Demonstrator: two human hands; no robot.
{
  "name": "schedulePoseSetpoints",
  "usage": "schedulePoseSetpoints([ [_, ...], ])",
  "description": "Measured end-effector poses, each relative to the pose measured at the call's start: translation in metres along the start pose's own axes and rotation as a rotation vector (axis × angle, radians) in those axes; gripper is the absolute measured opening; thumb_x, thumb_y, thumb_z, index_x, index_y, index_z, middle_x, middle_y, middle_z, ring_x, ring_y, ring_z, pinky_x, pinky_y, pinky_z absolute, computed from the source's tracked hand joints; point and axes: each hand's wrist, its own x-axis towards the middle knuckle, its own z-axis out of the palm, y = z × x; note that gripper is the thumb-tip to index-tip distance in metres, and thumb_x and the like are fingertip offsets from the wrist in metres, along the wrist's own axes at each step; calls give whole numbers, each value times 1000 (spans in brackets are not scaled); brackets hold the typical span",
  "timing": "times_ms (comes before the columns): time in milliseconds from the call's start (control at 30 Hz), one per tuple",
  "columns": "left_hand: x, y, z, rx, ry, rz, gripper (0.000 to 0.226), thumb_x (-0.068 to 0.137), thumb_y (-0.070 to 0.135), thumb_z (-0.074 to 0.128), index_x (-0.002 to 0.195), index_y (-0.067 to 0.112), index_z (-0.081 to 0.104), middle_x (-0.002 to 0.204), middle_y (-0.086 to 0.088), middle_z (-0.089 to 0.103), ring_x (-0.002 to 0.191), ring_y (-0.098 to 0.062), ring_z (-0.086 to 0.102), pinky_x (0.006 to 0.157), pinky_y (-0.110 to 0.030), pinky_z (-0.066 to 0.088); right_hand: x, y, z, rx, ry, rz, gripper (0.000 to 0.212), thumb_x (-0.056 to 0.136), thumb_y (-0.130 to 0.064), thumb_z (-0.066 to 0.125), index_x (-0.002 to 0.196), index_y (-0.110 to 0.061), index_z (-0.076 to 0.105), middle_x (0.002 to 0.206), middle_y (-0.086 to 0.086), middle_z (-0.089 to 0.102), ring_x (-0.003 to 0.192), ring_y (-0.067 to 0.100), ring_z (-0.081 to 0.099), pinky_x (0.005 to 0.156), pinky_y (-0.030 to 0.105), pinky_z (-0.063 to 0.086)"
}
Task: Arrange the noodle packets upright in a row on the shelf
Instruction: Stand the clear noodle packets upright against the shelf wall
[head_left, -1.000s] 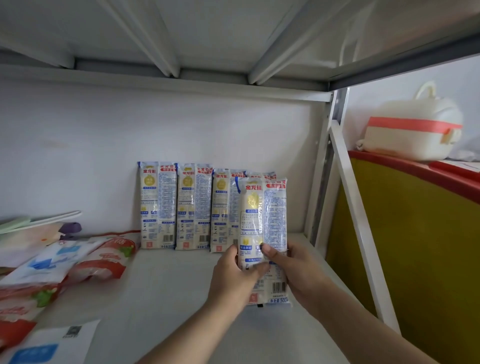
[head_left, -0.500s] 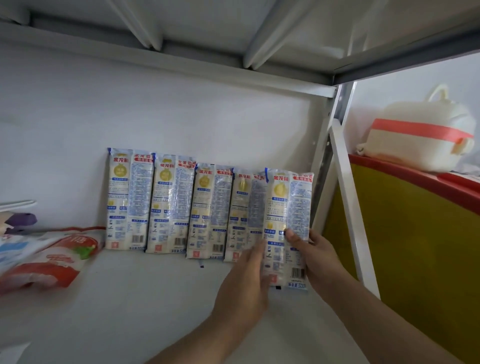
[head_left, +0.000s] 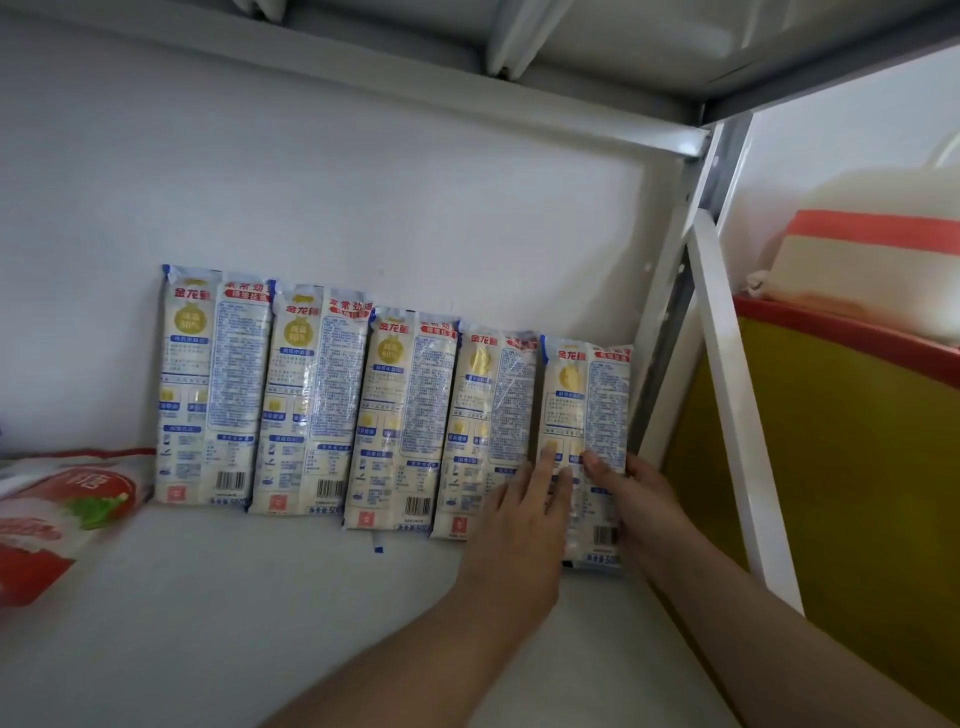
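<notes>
Several white, blue and yellow noodle packets (head_left: 311, 405) stand upright in a row against the back wall of the white shelf (head_left: 234, 597). The rightmost packet (head_left: 584, 395) stands at the end of the row, close to the shelf's right post. My left hand (head_left: 519, 514) lies with straight fingers pressed on the lower front of this packet and partly covers the neighbouring packet (head_left: 488, 415). My right hand (head_left: 644, 504) grips the rightmost packet's right edge, thumb on its front. Its bottom edge sits slightly forward of the others.
A red and white bag (head_left: 57, 514) lies flat on the shelf at the left. A small blue scrap (head_left: 378, 548) lies before the row. The metal post (head_left: 670, 332) and a slanted white bar (head_left: 737, 415) bound the right side. Beyond are a yellow panel (head_left: 857, 493) and a white container (head_left: 872, 270).
The packet held in both hands went from in front of the row to its right end, against the wall. My left hand's fingers straightened onto its front. The view shifted right.
</notes>
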Motion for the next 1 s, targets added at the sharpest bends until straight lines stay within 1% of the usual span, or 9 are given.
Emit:
schedulePoseSetpoints([
  [100,6,-5,7,23,8,5,88,96,21,60,159,17,-1,164,-4,-24,154,-28,-1,122,-42,11,12,9,0,21,13,21,35,93,-24,74,127,-15,67,108,11,81,97,33,78,85,56,62],
  [200,10,-8,11,39,22,13,86,98,23,57,159,17,-3,164,-5,-26,154,-26,-5,122,-41,5,23,14,-1,22,25,23,36,93,-24,74,126,-14,67,108,12,80,97,34,78,85,55,62],
  [333,14,-13,15,38,45,17,87,97,24,58,159,16,-2,164,-6,-23,154,-26,-4,120,-38,0,32,17,1,5,14,20,34,92,-25,74,124,-14,68,106,11,81,96,33,78,86,55,62],
  [467,16,-15,17,59,52,21,87,98,25,57,158,16,-4,164,-7,-24,154,-26,-7,122,-40,0,36,19,1,-7,6,24,33,93,-26,74,124,-15,69,107,11,81,98,34,78,87,55,62],
  [667,18,-16,21,107,71,25,77,101,29,52,159,12,3,165,-9,-17,154,-27,-2,122,-42,4,39,19,1,-40,-2,42,35,93,-30,74,126,-20,69,113,8,80,104,33,76,94,62,57],
  [767,21,-17,20,140,34,24,76,102,30,49,158,12,0,165,-9,-20,154,-27,-8,122,-41,0,38,16,4,-69,6,48,37,93,-32,74,127,-20,68,113,7,80,103,33,76,94,61,58],
  [867,25,-16,16,165,16,19,77,102,28,47,158,12,-3,165,-10,-21,153,-26,-11,122,-43,-1,37,10,6,-112,6,36,35,94,-31,73,126,-19,67,113,7,78,100,29,76,94,53,60],
  [933,26,-15,18,175,11,16,77,102,29,49,158,11,-1,165,-11,-18,154,-27,-9,122,-45,1,33,7,8,-136,5,17,32,94,-31,72,123,-20,65,107,4,77,96,24,75,87,44,61],
  [1000,26,-16,22,165,43,11,77,99,30,55,158,10,9,166,-13,-7,154,-29,1,122,-46,8,31,7,10,-158,42,6,32,93,-35,73,120,-22,64,103,2,75,94,23,73,86,42,60],
])
